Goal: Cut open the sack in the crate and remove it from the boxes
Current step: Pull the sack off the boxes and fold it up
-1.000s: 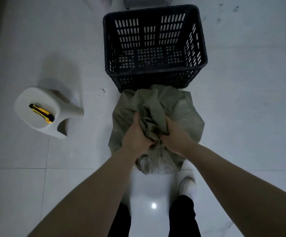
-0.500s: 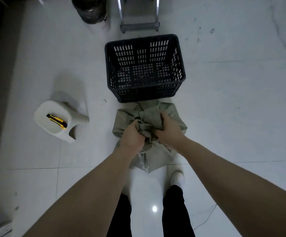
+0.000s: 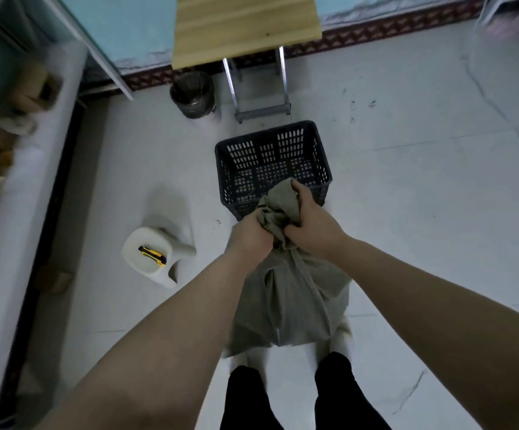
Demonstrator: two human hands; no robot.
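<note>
Sack (image 3: 292,308): held at lower centre, outside the crate, top bunched.
Left hand (image 3: 250,240): clenched round the bunched top.
Right hand (image 3: 311,225): clenched there too, touching the left.
Knife (image 3: 152,255): laid on the stool (image 3: 149,238), centre left.
Crate (image 3: 322,156): seen directly above the hands.

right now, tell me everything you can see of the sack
The sack is dull grey-green, woven-looking material, limp and creased. Its top is bunched into a neck that the left hand and right hand both grip. The body hangs below them in folds, outside the black crate, on its near side, in front of the person's legs. Whether its bottom rests on the floor cannot be told.
</note>
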